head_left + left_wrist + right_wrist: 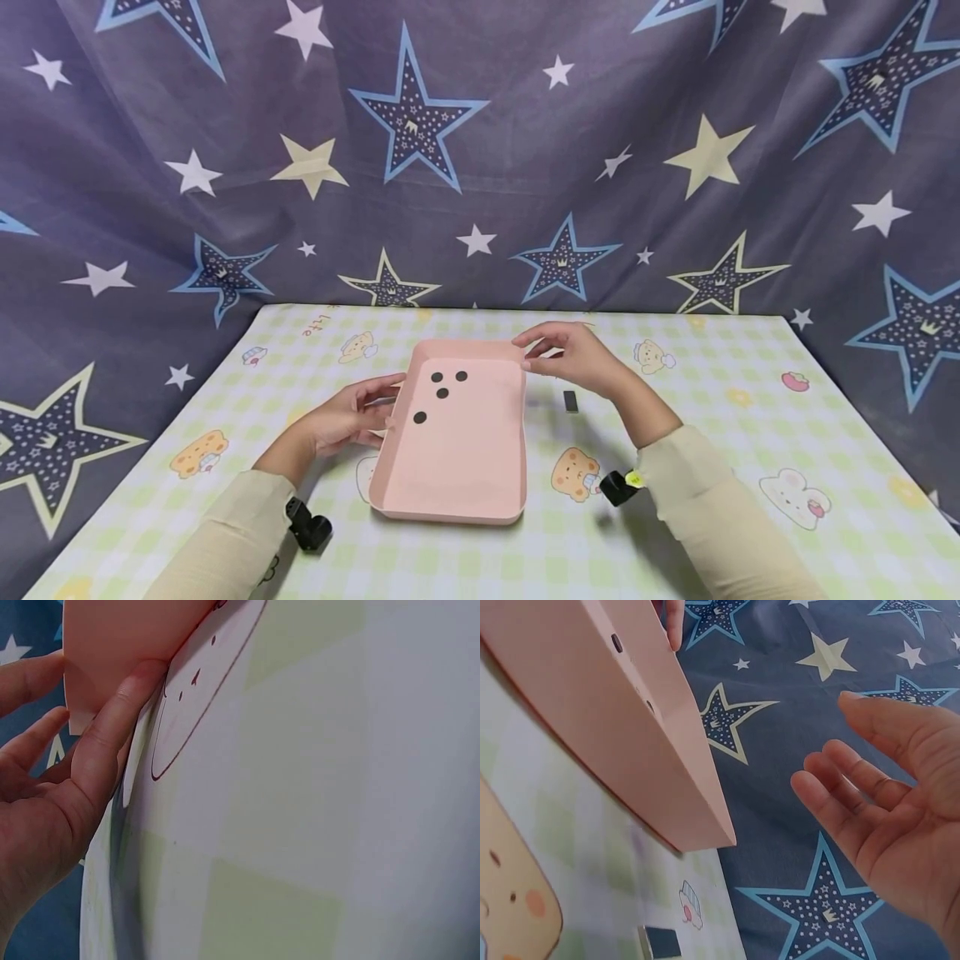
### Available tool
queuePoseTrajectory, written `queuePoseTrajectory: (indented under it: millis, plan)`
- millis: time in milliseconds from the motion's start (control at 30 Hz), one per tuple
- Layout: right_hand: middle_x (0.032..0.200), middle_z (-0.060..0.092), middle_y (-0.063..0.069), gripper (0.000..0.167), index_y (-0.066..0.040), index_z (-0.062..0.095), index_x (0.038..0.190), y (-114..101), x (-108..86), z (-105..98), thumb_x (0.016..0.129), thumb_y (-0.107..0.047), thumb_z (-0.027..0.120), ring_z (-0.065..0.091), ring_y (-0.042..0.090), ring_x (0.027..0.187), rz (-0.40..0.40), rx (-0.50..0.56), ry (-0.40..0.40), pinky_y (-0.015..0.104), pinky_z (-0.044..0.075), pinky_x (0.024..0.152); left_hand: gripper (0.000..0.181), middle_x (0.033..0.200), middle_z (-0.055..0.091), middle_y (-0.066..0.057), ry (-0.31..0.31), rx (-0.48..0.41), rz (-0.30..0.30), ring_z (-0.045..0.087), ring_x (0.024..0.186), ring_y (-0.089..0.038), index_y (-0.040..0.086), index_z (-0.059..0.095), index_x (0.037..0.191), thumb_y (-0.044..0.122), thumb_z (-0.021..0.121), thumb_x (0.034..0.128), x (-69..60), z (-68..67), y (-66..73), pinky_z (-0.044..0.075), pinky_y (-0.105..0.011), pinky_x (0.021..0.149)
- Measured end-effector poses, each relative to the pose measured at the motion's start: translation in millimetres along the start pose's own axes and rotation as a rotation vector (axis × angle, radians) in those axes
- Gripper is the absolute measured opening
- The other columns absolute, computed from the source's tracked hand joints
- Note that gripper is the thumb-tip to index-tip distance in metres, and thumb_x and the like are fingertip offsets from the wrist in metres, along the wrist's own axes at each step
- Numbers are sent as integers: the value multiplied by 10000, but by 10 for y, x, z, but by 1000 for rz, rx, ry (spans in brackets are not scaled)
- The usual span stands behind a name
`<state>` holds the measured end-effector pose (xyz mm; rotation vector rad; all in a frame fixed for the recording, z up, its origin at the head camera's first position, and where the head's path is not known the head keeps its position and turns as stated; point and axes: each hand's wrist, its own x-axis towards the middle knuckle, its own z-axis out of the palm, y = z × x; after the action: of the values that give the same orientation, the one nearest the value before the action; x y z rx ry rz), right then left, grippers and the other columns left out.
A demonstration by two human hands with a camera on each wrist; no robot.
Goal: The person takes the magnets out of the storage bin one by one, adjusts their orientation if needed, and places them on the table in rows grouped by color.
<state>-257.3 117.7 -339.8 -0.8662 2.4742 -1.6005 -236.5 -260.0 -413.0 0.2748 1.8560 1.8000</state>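
A pink rectangular tray (pixel 465 467) lies on the table, its long side running away from me. Several flat black discs (pixel 420 417) are inside it, towards the far left. My left hand (pixel 348 417) is at the tray's left side; in the left wrist view its thumb touches the pink outer wall (pixel 127 637) and the fingers spread along it. Beside the far right corner is my right hand (pixel 573 354), its fingers loosely bent. The right wrist view shows a gap between that hand (pixel 900 780) and the tray, with nothing held.
A small dark rectangular block (pixel 571 402) lies on the table right of the tray, below the right hand. The checked tablecloth (pixel 750 433) carries printed cartoon figures. Behind the table hangs a dark curtain (pixel 510 158) with stars.
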Motion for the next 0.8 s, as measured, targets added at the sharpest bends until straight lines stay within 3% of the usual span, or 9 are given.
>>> queuePoseTrajectory:
  millis: [533, 800]
  plan:
    - [1067, 709, 73, 266, -42, 723, 1102, 5, 276, 246, 837, -45, 749, 672, 224, 936, -16, 3, -10, 319, 551, 754, 788, 1526, 232, -267, -1, -8, -1, 475, 1288, -320, 35, 174, 1556, -40, 599, 897, 0, -6, -7, 535, -525, 855]
    - [1051, 705, 119, 226, -23, 730, 1067, 37, 385, 364, 841, -26, 742, 680, 228, 893, 46, 64, -3, 329, 583, 734, 785, 1514, 245, -271, 6, -6, 1, 507, 1257, -292, 41, 181, 1556, -35, 604, 899, -3, 7, -4, 536, -522, 853]
